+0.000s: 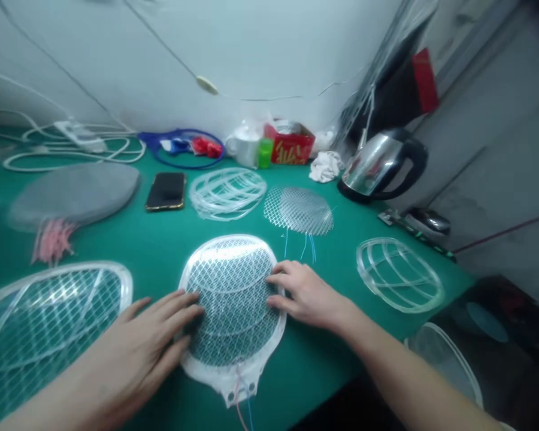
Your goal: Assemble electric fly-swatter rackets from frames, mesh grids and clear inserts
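Observation:
A round white plastic frame with metal mesh (233, 293) lies flat on the green table (161, 239) in front of me, thin wires trailing from its bottom lug. My left hand (148, 341) rests on its left edge, fingers stretched flat. On its right edge my right hand (303, 293) presses down, fingers spread. Neither hand grips anything.
A bigger mesh frame (40, 329) lies at left. Loose mesh with blue wires (299, 209), clear frames (227, 191) (399, 272), a black phone (166, 190), a grey mesh stack (72, 191), a steel kettle (379, 164), a red box (290, 146) and white cables (72, 143) surround them.

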Available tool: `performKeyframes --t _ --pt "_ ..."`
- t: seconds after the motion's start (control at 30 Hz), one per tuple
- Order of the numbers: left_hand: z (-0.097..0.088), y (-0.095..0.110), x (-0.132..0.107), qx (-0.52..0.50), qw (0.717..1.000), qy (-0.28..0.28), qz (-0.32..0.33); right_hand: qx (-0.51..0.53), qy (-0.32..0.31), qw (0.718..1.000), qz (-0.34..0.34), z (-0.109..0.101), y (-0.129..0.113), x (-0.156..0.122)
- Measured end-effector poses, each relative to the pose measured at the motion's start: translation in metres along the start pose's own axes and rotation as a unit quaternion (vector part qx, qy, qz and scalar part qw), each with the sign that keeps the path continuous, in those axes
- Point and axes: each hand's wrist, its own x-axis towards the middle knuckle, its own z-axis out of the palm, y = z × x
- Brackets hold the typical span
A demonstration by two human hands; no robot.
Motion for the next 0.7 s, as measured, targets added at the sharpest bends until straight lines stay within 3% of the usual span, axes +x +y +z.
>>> performKeyframes --t 0.1,0.23,0.33,0.4,0.53,0.63,0.7 --pt "0.007 -0.001 0.008 0.025 0.999 0.024 -0.004 0.096 0.077 0.991 0.052 -0.026 0.031 0.016" --pt "0.007 0.006 0.014 0.048 0.998 0.050 0.005 0.076 0.283 0.929 0.228 -0.067 0.090 0.039" --pt "-0.005 0.015 0.014 0.036 0.999 0.037 -0.005 0.060 0.289 0.924 0.245 -0.076 0.107 0.057" --pt "-0.016 0.024 0.013 0.010 1.000 0.011 -0.019 0.077 0.249 0.942 0.213 -0.070 0.097 0.075" --pt "-0.033 0.036 0.010 -0.043 0.998 -0.013 -0.039 0.095 0.180 0.971 0.123 -0.047 0.045 0.122" --pt "-0.035 0.037 0.008 -0.069 0.996 -0.019 -0.048 0.066 0.137 0.987 0.053 -0.035 0.008 0.152" --pt "-0.033 0.036 0.005 -0.078 0.996 -0.018 -0.047 0.039 0.122 0.992 0.023 -0.034 -0.003 0.162"
